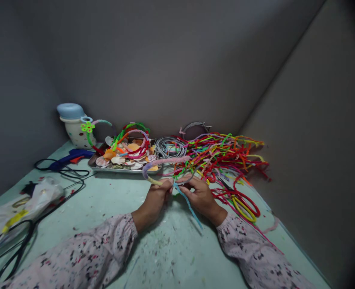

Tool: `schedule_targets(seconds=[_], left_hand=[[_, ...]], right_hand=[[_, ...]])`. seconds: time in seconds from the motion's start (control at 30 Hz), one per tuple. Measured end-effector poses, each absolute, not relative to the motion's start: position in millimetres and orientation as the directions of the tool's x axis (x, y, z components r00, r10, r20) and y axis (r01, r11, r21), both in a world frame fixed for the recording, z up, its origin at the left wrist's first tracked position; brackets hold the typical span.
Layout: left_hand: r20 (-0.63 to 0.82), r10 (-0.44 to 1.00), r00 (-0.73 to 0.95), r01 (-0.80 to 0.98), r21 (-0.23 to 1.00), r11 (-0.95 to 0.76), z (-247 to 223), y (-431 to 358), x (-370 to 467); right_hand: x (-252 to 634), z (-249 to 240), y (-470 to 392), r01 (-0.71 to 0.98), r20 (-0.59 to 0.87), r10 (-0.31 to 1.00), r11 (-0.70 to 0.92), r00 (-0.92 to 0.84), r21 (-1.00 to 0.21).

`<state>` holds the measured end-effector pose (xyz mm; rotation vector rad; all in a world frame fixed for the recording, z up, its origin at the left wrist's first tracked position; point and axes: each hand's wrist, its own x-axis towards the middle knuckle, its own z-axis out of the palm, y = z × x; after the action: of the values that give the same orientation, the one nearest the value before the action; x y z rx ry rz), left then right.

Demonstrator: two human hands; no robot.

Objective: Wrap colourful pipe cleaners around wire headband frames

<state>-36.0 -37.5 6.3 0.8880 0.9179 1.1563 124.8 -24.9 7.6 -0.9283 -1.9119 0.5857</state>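
Both forearms, in flowered sleeves (105, 241), come from the lower corners and bend inward, so the two hands meet over the middle of the desk (168, 261). The left hand (153, 202) grasps the yellow end of a fuzzy curved band (167, 160), which arches up above the fingers. The right hand (203, 196) pinches a light-blue strip (191, 206), whose loose end hangs down between the wrists.

The stained surface of the desk stretches between the forearms; grey walls (153, 64) stand behind and at the right, where a pile of colourful fuzzy stems (222, 154) lies near the edge. Beyond the left hand, a metal tray (123, 171) contains shells (118, 160) and bright fuzzy rings (147, 141). The contents of the lidded bottle (76, 130) I cannot see.
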Motion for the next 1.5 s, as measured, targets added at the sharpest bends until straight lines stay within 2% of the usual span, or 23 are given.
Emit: schedule_targets(seconds=[0.23, 0.57, 0.83, 1.37, 1.5], left_hand=[[-0.087, 0.980, 0.181, -0.287, 0.948, 0.137, 0.4, -36.0, -38.0], [-0.079, 0.976, 0.200, -0.165, 0.980, 0.113, 2.7, -35.5, -38.3], [-0.012, 0.989, 0.146, -0.055, 0.998, 0.020, 8.0, -37.4, -38.2], [0.040, 0.990, 0.137, -0.057, 0.998, -0.032, 11.6, -39.7, -36.5], [0.051, 0.990, 0.135, -0.061, 0.997, -0.044, 13.4, -40.3, -36.3]], right_hand=[[129.4, 3.8, -22.3, 0.373, 0.552, 0.768, 0.641, -0.326, -0.671], [130.5, 3.8, -22.2, 0.331, 0.572, 0.757, 0.653, -0.317, -0.681], [130.0, 4.0, -23.4, 0.310, 0.530, 0.794, 0.606, -0.298, -0.732], [124.5, 8.6, -27.5, 0.219, 0.427, 0.878, 0.469, -0.216, -0.855], [120.0, 11.7, -29.7, 0.137, 0.327, 0.921, 0.359, -0.211, -0.923]])
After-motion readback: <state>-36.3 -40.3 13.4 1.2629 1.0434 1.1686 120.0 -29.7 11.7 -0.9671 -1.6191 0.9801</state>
